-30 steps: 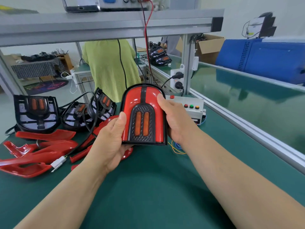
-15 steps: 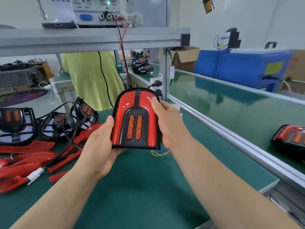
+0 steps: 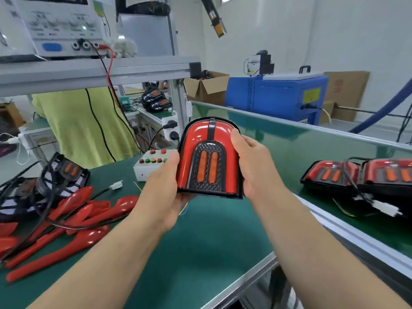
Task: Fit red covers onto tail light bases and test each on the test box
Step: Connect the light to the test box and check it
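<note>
While both forearms reach in from the bottom edge as they did half a second ago, the left hand [image 3: 160, 195] and the right hand [image 3: 256, 168] keep their grip on the assembled tail light [image 3: 209, 161], the left thumb pressed on its left rim with the fingers out of sight beneath, the right thumb lying on the upper right of its red face with the fingers wrapped behind. It is held above the green counter [image 3: 200, 246], clear of it, front toward the camera and rounded end pointing away, just as before; what has changed is the view, which has swung rightward and upward. Left of the hands, loose red covers [image 3: 78, 219] lie heaped on the counter, some overlapping one another, and a white connector [image 3: 116, 186] rests near them. Beyond it the test box [image 3: 151, 166], hidden behind the light a moment ago, now shows just left of the left thumb, its coloured buttons facing up. Uncovered bases [image 3: 64, 172] sit at the far left, blurred. On the conveyor belt [image 3: 289, 139] to the right, two finished tail lights [image 3: 330, 175] now lie side by side where only one showed at the frame edge earlier. Farther back stand a person [image 3: 84, 130] in a yellow-green top, a power supply [image 3: 60, 30] on the shelf [image 3: 89, 72] and a blue machine [image 3: 276, 97]
</note>
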### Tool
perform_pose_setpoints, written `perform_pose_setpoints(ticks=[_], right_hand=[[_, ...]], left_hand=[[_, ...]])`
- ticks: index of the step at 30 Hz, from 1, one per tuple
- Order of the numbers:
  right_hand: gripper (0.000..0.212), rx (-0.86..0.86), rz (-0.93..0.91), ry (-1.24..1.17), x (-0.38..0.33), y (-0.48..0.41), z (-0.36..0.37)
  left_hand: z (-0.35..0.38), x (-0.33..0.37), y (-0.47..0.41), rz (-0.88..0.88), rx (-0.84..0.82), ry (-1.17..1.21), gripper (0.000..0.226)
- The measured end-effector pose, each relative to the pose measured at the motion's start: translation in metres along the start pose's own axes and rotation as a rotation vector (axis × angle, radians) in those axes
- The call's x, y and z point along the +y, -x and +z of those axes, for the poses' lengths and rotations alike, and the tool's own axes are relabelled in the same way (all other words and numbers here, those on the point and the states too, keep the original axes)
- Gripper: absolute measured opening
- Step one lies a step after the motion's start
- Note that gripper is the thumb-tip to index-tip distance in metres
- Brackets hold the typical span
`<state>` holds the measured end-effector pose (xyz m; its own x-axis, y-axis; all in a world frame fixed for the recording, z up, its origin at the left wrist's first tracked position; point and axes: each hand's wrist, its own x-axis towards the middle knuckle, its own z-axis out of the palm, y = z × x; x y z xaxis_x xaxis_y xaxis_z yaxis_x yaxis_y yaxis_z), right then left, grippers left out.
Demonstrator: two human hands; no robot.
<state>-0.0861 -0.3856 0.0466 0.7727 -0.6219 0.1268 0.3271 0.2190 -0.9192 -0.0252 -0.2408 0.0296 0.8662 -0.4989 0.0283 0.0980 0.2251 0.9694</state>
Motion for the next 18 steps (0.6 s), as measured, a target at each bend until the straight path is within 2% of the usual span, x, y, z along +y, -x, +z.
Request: perform_pose_setpoints(ticks=[11, 18], right_hand=[[0.023, 0.283, -0.114, 0.061, -0.07, 0.01, -0.119], [0.024, 0.451, -0.166, 0.044, -0.106, 0.024, -0.189]], left_hand=[[0.133, -0.009, 0.004, -0.106, -0.222, 0.036, 0.043], [0.205, -0.018, 0.021, -0.126, -0.411, 0.067, 0.032]])
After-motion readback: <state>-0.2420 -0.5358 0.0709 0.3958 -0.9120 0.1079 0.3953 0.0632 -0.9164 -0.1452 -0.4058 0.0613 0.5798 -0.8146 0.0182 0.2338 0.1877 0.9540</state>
